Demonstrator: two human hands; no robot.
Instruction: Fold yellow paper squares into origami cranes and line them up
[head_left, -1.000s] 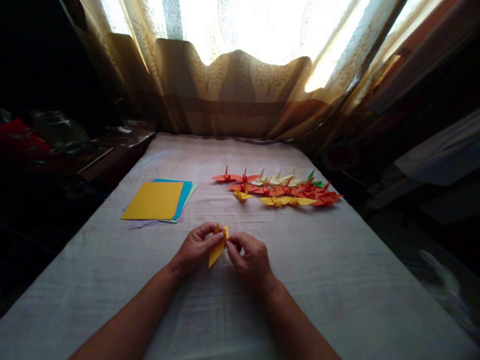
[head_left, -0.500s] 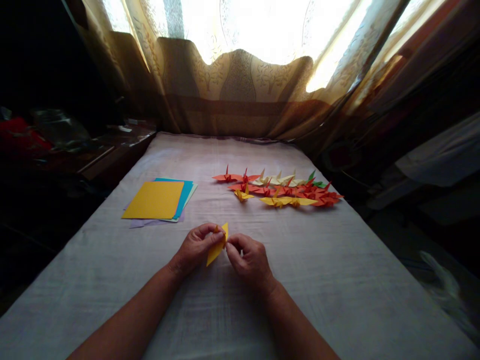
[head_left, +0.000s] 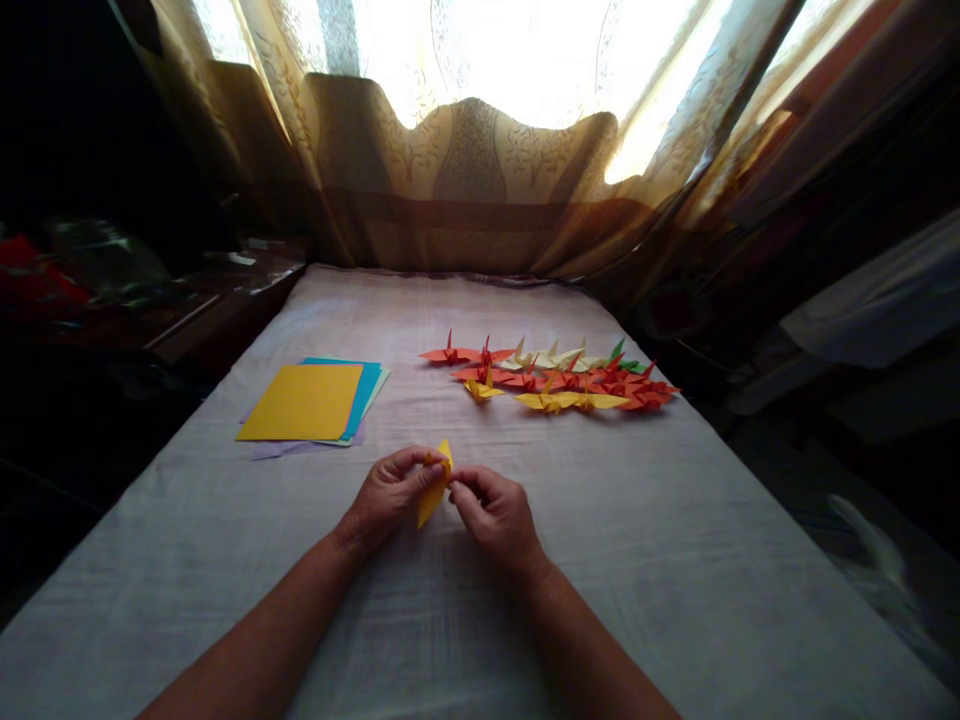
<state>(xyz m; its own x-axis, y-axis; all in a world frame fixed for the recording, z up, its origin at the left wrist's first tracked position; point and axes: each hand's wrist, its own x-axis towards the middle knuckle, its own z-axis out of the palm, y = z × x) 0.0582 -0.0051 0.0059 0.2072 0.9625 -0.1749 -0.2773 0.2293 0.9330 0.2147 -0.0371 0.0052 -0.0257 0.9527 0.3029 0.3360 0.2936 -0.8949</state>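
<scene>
A small folded piece of yellow paper point(head_left: 433, 495) is pinched between both hands over the cloth-covered table point(head_left: 675, 560). My left hand point(head_left: 386, 497) grips its left side with thumb and fingers. My right hand point(head_left: 495, 515) pinches its upper right edge. The paper stands slanted, its point upward. Beyond the hands lies a row of several finished paper cranes point(head_left: 555, 378) in orange, red, yellow, cream and green.
A stack of flat coloured sheets point(head_left: 307, 403), yellow on top with blue and pale ones beneath, lies at the left of the table. Curtains point(head_left: 465, 170) hang at the far edge. Dark furniture with clutter point(head_left: 112, 290) stands to the left.
The fingers have shifted slightly on the yellow paper, and its top point has turned a little. The hands stay in the same spot.
</scene>
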